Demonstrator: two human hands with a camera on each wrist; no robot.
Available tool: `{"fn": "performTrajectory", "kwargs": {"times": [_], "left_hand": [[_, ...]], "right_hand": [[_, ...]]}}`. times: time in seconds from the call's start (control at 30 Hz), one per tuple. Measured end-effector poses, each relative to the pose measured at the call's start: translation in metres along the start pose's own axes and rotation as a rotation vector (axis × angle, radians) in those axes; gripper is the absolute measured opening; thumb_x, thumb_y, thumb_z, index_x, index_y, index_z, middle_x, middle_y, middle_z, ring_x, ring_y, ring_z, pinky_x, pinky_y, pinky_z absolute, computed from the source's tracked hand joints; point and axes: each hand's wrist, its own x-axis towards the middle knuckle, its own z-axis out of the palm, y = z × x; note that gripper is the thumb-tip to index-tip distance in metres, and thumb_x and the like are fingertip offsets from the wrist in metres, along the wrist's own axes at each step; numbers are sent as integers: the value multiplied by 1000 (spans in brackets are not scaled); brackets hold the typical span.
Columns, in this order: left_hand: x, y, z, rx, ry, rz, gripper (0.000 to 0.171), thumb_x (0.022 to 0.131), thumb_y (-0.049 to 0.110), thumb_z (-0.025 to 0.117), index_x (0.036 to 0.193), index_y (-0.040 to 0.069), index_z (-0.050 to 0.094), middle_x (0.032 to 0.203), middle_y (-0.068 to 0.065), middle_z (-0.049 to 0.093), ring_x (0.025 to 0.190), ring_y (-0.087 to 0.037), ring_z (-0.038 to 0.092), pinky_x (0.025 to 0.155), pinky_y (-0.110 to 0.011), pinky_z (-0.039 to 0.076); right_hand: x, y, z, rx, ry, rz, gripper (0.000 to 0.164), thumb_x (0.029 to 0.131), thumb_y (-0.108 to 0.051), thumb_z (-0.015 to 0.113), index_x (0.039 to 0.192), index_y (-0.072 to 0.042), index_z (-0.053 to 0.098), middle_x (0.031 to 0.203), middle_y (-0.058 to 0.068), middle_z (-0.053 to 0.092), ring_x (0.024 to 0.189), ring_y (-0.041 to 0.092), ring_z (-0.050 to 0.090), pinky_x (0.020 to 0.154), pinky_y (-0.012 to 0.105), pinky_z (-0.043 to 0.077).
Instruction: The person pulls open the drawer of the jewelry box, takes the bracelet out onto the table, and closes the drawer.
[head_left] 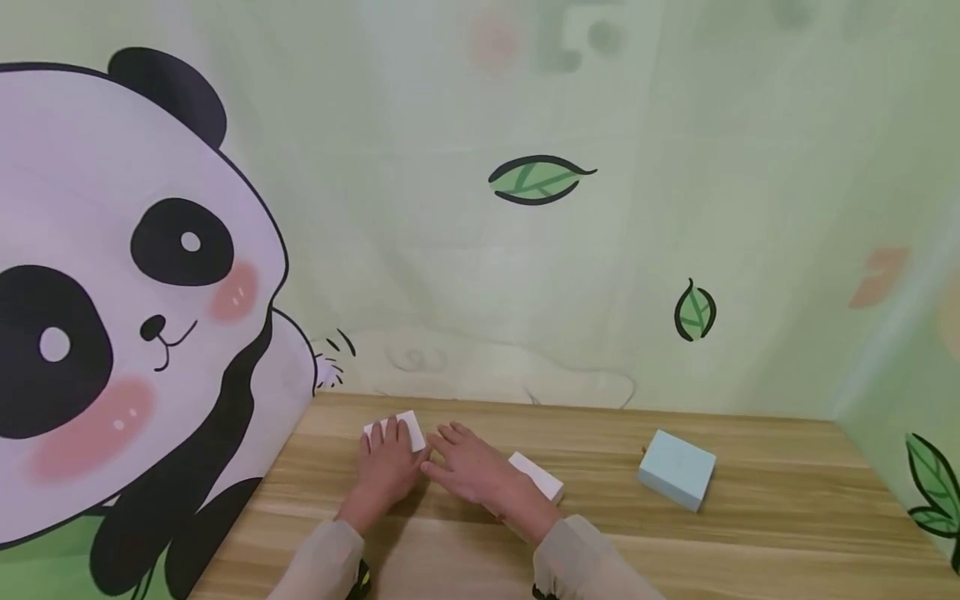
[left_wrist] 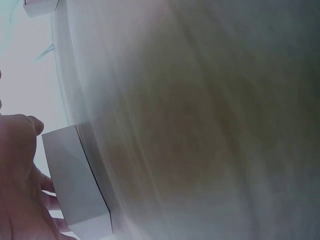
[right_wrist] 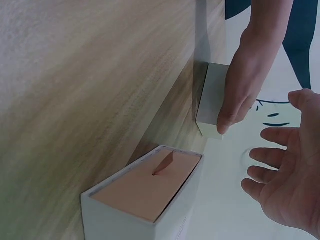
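Observation:
My left hand (head_left: 388, 467) lies over a small white box (head_left: 415, 433) near the table's back edge, its fingers stretched across the top. In the right wrist view, the thumb reaches the end of this box (right_wrist: 212, 97). My right hand (head_left: 474, 467) is just to its right, fingers extended and spread, holding nothing. A second white box (head_left: 542, 479) sits beside the right wrist, partly hidden by the forearm. From the right wrist, one face of that second box (right_wrist: 145, 192) shows a tan inset panel with a small raised tab.
A pale blue box (head_left: 677, 469) stands farther right on the wood-grain table (head_left: 780, 508). Behind the table hangs a pale green backdrop (head_left: 420, 250) with leaf drawings, and a large printed panda (head_left: 247, 192) fills its left side.

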Motion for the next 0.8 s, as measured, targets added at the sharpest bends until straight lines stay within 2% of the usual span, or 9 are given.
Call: {"fn": "performTrajectory", "kwargs": {"times": [0.17,0.43,0.7,0.8], "left_hand": [[-1,1,2,3,-8,-6,74,104,47,51,149,-11,38,155,-30,36,144,-52,29,117,-68,22],[-3,-2,1,11,4,50,69,102,41,54,147,-10,40,154,-30,39,143,-53,31,116,-65,27],[-6,-14,0,-22,-3,184,68,100,33,61,145,-14,41,153,-32,39,142,-53,33,117,-61,28],[-7,-19,2,-37,-2,228,72,99,35,63,146,-15,41,154,-33,38,142,-54,33,118,-59,28]], "right_hand": [[0,-1,0,2,6,-2,60,109,-46,39,152,-5,46,159,18,40,150,35,31,123,40,27],[1,1,3,-4,-12,-11,59,109,-45,38,153,-5,45,159,16,41,151,31,30,124,39,23],[2,4,6,-17,-20,-2,61,109,-48,36,155,-8,43,160,16,38,152,31,29,124,39,23],[2,5,7,-37,-16,-14,61,109,-47,35,154,-7,44,160,16,40,151,31,31,124,38,23]]}}
